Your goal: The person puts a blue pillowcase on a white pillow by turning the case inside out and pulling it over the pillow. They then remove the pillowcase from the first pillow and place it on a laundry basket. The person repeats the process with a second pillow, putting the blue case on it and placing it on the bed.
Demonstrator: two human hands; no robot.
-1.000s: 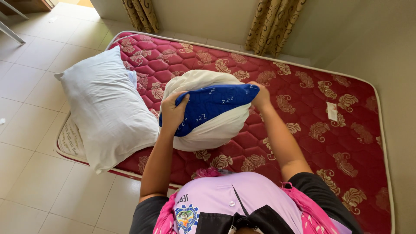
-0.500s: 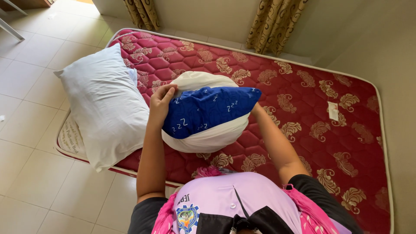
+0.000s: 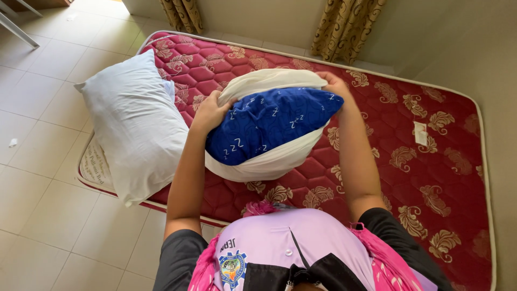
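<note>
Gripping with both hands, I hold a blue pillow [image 3: 269, 126] up in front of my chest, above the red mattress [image 3: 409, 161]. Left hand [image 3: 211, 110] is curled tight, fingers closed over the bunched edge of the cream pillowcase [image 3: 269, 81] at the pillow's left end. Right hand [image 3: 335, 86] is likewise closed, fingers clamped on the cream fabric at the upper right corner, where the blue pillow comes to a point. Pillowcase wraps over the top and under the bottom of the pillow; the blue middle, with its small white marks, shows bare between the two cream bands. Bundle is off the mattress, clear of the surface, tilted slightly with the right end higher. Mattress lies flat on the tiled floor [image 3: 37, 215], quilted, with gold floral pattern and a pale piped edge. White pillow [image 3: 134, 124] rests on the mattress's left corner, overhanging onto the floor side, just beside my left forearm but not touching it. Gold curtains [image 3: 344, 27] hang at the far wall beyond the mattress. Held bundle hides the mattress centre from me.
</note>
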